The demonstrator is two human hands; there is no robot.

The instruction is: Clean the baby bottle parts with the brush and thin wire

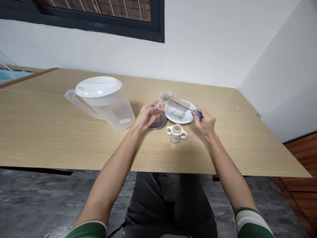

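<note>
1. The left hand (148, 115) is closed, its thumb and fingertips pinching a small clear piece (161, 106); the piece is too small to identify exactly.
2. The right hand (203, 124) is closed around the blue handle of a bottle brush (177, 103). Its pale bristles point left across the gap between the hands, their tip just beside the clear piece.
3. Under the brush, right of the left hand, lies a white plate (173, 116) holding a small white piece (182, 115).
4. Just below the left hand lies a round metal disc (158, 122), touching the plate's edge or just beside it.
5. Between the hands, nearer the person, a two-handled cup (176, 133) stands upright.
6. Left of the left hand, a lidded plastic pitcher (116, 114) stands on the wooden table (74, 138), its handle pointing left.
</note>
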